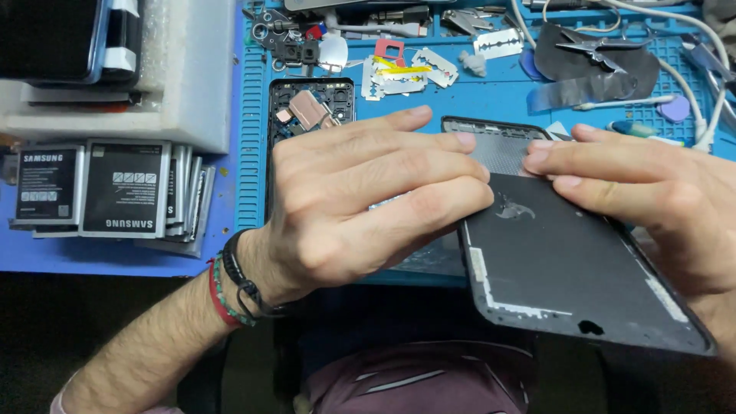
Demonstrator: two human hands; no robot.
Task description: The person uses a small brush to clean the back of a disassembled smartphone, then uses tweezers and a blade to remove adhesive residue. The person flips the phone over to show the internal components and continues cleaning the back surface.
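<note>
A: Where's the back cover (571,268) sitting?

B: Held tilted over the near edge of the counter (491,96), inner face up, between both hands. Left hand (360,199) comes across from the left, its fingers (429,211) lying flat over the cover's upper left edge. Right hand (652,192) is on the upper right edge.

A: Anything you can't see?

B: The cover's top left corner is under the left hand. Thumbs of both hands are hidden, so the grip underneath is unclear. The opened phone (310,107) behind is mostly covered by the left hand; only its top end with the copper-coloured parts shows. The right hand runs out of frame on the right.

A: Finger state?

B: Left: fingers stretched out, close together, pressed on the cover. Right: fingertips (548,161) together, touching the cover near the mesh-patterned patch (498,149); probably pinching it, can't confirm.

A: Nearby?

B: Razor blades (437,67) and battery packs (123,188) on the counter, well apart from the hands.
</note>
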